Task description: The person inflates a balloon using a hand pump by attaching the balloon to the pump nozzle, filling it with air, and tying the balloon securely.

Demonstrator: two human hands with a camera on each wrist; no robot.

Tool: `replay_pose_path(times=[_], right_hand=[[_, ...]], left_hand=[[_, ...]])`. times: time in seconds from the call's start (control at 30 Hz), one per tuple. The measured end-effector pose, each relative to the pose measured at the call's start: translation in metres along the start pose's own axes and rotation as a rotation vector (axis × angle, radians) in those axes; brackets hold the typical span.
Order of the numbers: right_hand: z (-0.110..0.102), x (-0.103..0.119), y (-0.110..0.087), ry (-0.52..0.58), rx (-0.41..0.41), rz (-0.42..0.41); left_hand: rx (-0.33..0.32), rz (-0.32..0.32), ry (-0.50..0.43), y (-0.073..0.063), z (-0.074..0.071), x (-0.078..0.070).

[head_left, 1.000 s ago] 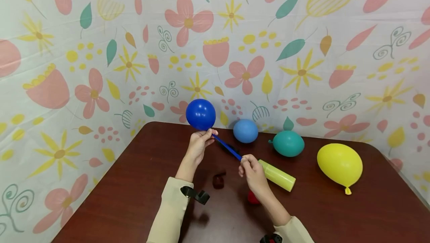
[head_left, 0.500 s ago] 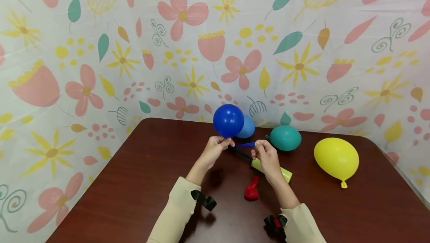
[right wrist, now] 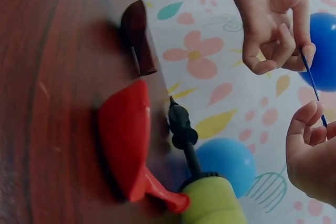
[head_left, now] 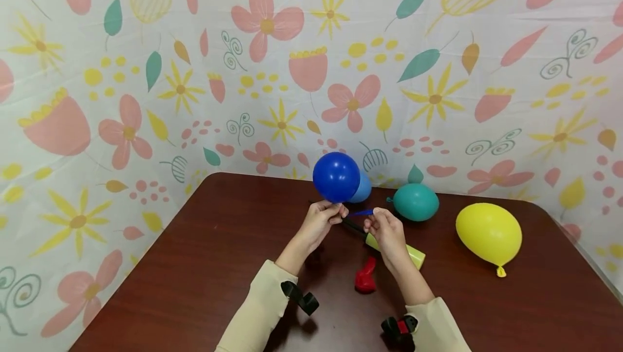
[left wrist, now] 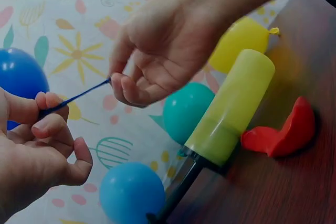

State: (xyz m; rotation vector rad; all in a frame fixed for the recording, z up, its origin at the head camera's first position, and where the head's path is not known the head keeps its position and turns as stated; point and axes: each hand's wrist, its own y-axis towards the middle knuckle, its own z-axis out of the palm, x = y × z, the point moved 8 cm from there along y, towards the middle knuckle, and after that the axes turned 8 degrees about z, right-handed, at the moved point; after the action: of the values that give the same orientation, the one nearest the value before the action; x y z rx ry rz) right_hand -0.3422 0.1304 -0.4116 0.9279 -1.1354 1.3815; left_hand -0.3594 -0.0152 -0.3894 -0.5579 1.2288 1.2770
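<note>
An inflated dark blue balloon [head_left: 336, 177] is held up over the back of the table. My left hand [head_left: 317, 225] pinches its neck just under the round body, thumb against fingers. The tail end of the neck [left wrist: 84, 94] is drawn out thin and taut toward my right hand [head_left: 388, 234], which pinches its tip. In the right wrist view, both hands show around the stretched neck [right wrist: 311, 80]. Below them on the table lies a yellow-green hand pump [left wrist: 231, 106] with a black nozzle [right wrist: 180, 121].
A light blue balloon [left wrist: 132, 192], a teal balloon [head_left: 415, 202] and a tied yellow balloon [head_left: 488, 233] stand along the back and right of the table. An uninflated red balloon [head_left: 365, 278] lies near the pump, and a dark brown one [right wrist: 135, 27] lies beyond it.
My left hand has brought the blue balloon rightward, closer to my right hand, so the stretched neck spans a shorter gap. My right hand has shifted slightly right. The red balloon is now uncovered.
</note>
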Motion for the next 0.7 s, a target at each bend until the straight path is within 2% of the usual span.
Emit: replay_pose_path(times=[0.1, 0.17, 0.23, 0.3, 0.37, 0.43, 0.5, 0.57, 0.7], right_hand=[[0.000, 0.001, -0.001, -0.030, -0.010, -0.019], [0.000, 0.009, -0.005, -0.119, -0.030, -0.124], [0.005, 0.021, -0.013, -0.272, -0.053, -0.307], [0.014, 0.031, -0.025, -0.481, -0.086, -0.539], [0.024, 0.038, -0.039, -0.659, -0.140, -0.770], [0.031, 0.040, -0.050, -0.777, -0.200, -0.944], [0.032, 0.042, -0.057, -0.851, -0.273, -1.048], [0.032, 0.044, -0.060, -0.890, -0.328, -1.099], [0.035, 0.046, -0.061, -0.913, -0.366, -1.199]], left_hand=[[-0.005, -0.026, 0.034, 0.000, 0.000, 0.002], [0.021, -0.049, 0.104, -0.001, 0.002, 0.005], [0.049, -0.064, 0.192, -0.002, 0.005, 0.008], [0.062, -0.082, 0.252, -0.003, 0.005, 0.011], [0.050, -0.114, 0.240, -0.005, 0.006, 0.014], [0.050, -0.139, 0.196, -0.006, 0.009, 0.017], [0.069, -0.155, 0.159, -0.007, 0.015, 0.019], [0.082, -0.149, 0.166, -0.008, 0.019, 0.019], [0.075, -0.134, 0.208, -0.008, 0.021, 0.018]])
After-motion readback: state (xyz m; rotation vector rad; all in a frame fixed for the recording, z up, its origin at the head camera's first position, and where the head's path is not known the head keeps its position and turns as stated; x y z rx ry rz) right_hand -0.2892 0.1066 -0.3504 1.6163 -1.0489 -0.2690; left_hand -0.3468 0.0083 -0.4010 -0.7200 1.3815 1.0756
